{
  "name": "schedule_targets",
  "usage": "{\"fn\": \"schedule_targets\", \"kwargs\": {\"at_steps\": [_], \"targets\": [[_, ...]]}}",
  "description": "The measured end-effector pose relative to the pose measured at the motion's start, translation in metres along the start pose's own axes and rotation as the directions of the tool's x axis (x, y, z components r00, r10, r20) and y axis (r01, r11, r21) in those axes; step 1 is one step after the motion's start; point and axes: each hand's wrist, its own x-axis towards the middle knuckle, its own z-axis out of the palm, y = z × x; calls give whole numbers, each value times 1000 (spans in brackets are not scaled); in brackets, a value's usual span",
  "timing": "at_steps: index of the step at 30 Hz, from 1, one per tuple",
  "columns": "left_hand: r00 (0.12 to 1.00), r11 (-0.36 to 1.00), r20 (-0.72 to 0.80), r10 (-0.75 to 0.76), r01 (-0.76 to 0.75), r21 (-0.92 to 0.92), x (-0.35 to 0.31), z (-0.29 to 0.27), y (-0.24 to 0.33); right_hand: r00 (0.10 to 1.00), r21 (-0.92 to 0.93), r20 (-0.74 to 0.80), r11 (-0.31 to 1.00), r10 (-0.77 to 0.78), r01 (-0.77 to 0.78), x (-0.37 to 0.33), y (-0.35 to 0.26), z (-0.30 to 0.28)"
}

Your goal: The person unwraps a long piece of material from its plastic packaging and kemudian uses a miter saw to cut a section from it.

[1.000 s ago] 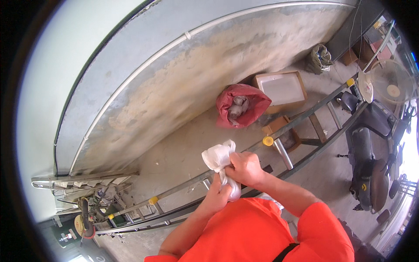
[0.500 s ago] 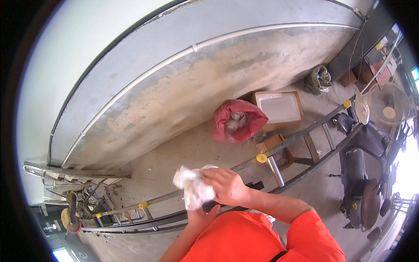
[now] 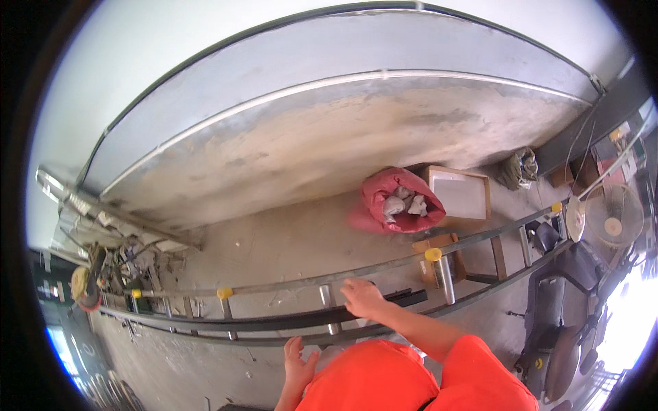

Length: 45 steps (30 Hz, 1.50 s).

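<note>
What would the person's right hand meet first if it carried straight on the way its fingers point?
The right hand points up and left in the picture, across the long grey metal ladder frame. It seems to touch the upper rail already; beyond that lies bare concrete floor, then the stained wall. Depth is unclear.

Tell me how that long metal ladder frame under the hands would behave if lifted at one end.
The ladder frame is probably stiff: metal rails joined by rungs. Its length, running well past both the right hand and left hand, suggests it would be heavy and swing awkwardly. Flat rails seem unlikely to roll.
</note>
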Motion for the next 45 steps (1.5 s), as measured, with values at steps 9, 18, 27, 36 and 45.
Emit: {"fn": "schedule_targets", "kwargs": {"at_steps": [9,18,27,36,45], "targets": [[942,936,-202,-268,205,-286,-145,-73,-170,844,67,353,911,-404,408,-17,-230,121],[682,824,-503,-531,276,-495,-316,-222,-323,539,59,652,744,-533,665,-31,-493,284],[482,770,-694,-536,-58,-635,-356,-414,-502,616,47,626,812,-478,581,74,-670,420],[45,531,-530,-847,22,-847,-457,-526,-758,472,131,518,612,-713,780,198,-922,583],[478,551,-295,-828,792,-264,-453,-505,-940,221,134,755,475,-617,870,296,-1150,713]]}}
